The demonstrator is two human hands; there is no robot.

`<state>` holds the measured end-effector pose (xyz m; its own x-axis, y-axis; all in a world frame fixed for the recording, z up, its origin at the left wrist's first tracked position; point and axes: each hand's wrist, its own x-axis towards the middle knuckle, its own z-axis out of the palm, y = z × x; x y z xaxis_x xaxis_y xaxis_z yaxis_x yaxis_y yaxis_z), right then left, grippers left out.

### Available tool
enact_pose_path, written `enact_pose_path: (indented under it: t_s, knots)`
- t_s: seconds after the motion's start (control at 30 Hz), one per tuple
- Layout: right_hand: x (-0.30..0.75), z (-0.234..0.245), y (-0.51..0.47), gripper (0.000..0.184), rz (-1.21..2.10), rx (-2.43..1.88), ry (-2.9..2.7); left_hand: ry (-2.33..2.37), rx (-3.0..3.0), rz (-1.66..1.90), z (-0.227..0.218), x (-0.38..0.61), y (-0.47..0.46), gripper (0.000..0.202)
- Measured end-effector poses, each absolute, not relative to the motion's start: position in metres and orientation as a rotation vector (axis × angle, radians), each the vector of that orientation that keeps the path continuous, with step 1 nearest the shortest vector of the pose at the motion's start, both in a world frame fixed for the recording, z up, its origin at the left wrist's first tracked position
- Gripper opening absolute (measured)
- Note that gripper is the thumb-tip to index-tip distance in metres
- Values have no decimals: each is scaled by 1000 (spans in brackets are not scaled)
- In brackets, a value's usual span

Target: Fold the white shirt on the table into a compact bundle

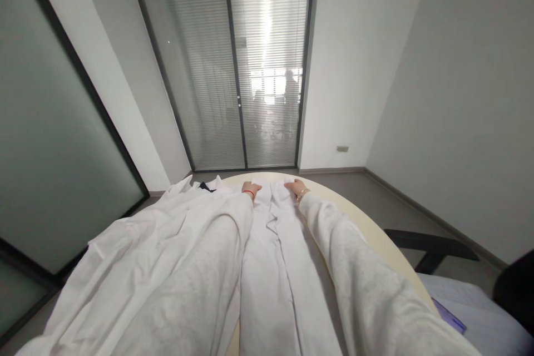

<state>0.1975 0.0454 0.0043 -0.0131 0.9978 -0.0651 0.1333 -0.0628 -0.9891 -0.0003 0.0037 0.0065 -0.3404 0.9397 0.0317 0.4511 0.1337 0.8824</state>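
A white garment that looks like a pair of trousers (267, 278) lies lengthwise on a round cream table (359, 211), with a long seam or gap running down its middle. My left hand (251, 189) holds its far end on the left, the thumb on top. At the far right corner, my right hand (297, 187) grips the same cloth, its thumb pointing inward. The fingers of both hands are partly hidden. To the left, a white shirt or coat (137, 256) with a dark patch at the collar (206, 187) spreads over the table, partly under my left sleeve.
A chair with a black armrest (429, 242) and a grey seat (475, 306) stands at the right; a purple flat object (449, 316) lies on it. Beyond the table are a glass door with blinds (200, 78) and white walls. A frosted glass panel (54, 111) rises at left.
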Motion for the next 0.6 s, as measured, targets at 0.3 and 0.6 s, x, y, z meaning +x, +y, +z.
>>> enact_pose_path:
  t_s: [0.3,0.6]
  knots:
    - [193,60,50,58,902,-1123,-1268,1508,1318,1699,67,2,9,41]
    - [227,55,-9,52,1184,-741,-1468,1117,1477,1567,55,0,-53,36]
